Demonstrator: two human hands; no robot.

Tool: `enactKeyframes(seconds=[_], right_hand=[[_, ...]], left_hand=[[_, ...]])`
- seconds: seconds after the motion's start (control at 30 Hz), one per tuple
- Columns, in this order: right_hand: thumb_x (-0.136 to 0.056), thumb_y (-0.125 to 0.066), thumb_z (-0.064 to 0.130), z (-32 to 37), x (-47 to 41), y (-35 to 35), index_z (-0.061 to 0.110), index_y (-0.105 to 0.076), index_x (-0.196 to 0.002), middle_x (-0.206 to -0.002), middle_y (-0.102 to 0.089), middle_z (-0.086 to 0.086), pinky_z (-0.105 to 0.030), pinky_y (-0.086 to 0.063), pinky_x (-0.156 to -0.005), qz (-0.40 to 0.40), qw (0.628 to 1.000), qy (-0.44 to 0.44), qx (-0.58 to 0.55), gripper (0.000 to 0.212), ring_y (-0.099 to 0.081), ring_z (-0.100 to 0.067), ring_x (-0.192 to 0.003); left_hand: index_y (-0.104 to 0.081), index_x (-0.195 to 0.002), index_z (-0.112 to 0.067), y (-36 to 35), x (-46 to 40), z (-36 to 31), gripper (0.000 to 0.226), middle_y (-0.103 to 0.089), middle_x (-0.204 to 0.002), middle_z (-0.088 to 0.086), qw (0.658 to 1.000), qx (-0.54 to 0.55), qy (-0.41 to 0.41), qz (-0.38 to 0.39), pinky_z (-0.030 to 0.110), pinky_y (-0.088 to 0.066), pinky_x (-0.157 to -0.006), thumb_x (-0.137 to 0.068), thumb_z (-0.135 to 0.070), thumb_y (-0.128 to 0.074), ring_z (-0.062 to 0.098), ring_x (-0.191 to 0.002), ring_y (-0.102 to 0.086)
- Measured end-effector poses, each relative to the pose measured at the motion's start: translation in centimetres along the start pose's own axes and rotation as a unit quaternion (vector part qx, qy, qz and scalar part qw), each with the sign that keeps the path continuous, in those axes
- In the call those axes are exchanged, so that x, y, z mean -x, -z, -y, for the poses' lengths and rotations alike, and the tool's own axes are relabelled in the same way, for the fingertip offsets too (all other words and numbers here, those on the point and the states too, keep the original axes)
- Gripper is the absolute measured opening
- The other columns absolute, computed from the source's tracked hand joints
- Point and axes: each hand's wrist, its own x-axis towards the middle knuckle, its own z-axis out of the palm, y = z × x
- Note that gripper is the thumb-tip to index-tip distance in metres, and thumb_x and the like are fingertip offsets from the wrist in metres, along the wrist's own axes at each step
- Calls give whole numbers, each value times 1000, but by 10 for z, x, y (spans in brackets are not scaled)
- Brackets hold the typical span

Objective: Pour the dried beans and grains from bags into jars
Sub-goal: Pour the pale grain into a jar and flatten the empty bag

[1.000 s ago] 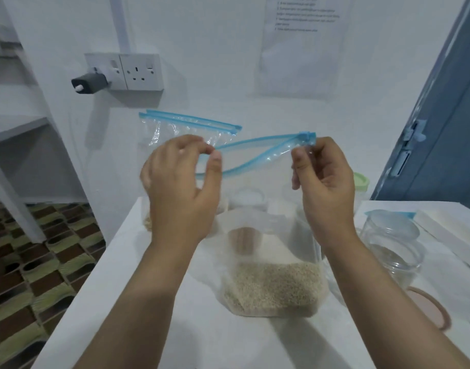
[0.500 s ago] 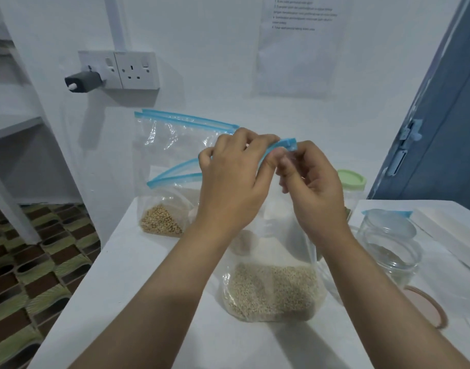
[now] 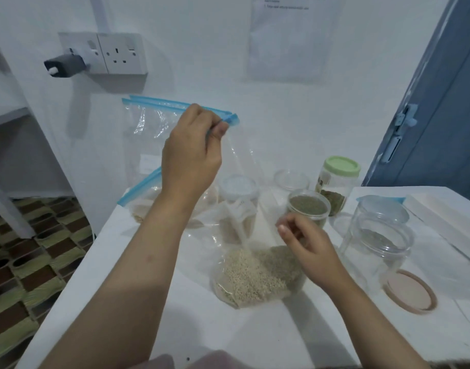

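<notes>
A clear zip bag of pale grain (image 3: 255, 275) stands on the white table (image 3: 154, 302). My left hand (image 3: 191, 158) holds it up, pinching its blue zip strip (image 3: 140, 187) near the right end. My right hand (image 3: 305, 243) is low at the bag's right side, just above the grain, with curled fingers. The clear plastic hides whether they pinch it. An empty clear jar (image 3: 380, 241) stands to the right, and its tan lid (image 3: 409, 291) lies flat in front of it.
A second zip bag (image 3: 148, 123) leans on the wall behind. At the back stand an open jar of green grain (image 3: 308, 206), a green-lidded jar (image 3: 340, 179), a white-lidded jar (image 3: 236, 187) and another clear jar (image 3: 291, 179). The table's left edge drops to a tiled floor (image 3: 29, 262).
My right hand let go of the zip's end and dropped to the bag's lower right side. My left hand stayed up on the zip. The view tilted down.
</notes>
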Motion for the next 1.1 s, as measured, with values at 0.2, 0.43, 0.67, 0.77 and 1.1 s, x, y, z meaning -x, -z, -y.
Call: enactKeyframes(seconds=[0.2, 0.43, 0.67, 0.77, 1.1], right_hand=[[-100, -55, 18, -34, 21, -3, 21, -61, -88, -82, -57, 11, -14, -39, -70, -15, 999, -27, 13, 14, -52, -6, -76], [-92, -66, 10, -27, 3, 12, 13, -58, -81, -71, -54, 11, -18, -41, -65, -43, 997, -51, -32, 14, -50, -6, -69], [-92, -66, 8, 6, -28, 31, 21, -60, -78, -77, -64, 11, -25, -47, -72, -71, 997, -27, -19, 19, -60, -6, -75], [-94, -64, 12, 13, -31, 37, 20, -60, -81, -78, -62, 4, -28, -44, -69, -78, 997, -24, -11, 15, -57, -15, -73], [-96, -61, 27, 9, -33, 43, 27, -61, -84, -75, -60, 0, -30, -37, -62, -35, 997, -20, 62, 12, -50, -19, -69]], left_hand=[[-60, -82, -7, 1, 1, 8, 18, -47, -85, -5, 1000, 7, 8, 1, 26, -35, -64, -96, -16, -54, 7, -74, -41], [-63, -84, -5, 8, -11, 1, 18, -50, -87, -4, 1000, 20, 4, -24, 11, -33, -67, -97, -14, -55, 3, -77, -43], [-64, -87, -1, 30, -29, 5, 22, -51, -89, -1, 997, -4, -6, -75, 7, -31, -70, -98, -17, -53, 2, -78, -40], [-65, -88, -3, 30, -33, 9, 22, -51, -90, -2, 997, 1, 6, -75, 10, -32, -70, -98, -18, -52, 3, -77, -43], [-65, -90, -5, 24, -24, 29, 22, -50, -89, -5, 995, 22, 56, -80, 16, -35, -69, -98, -21, -52, 5, -73, -43]])
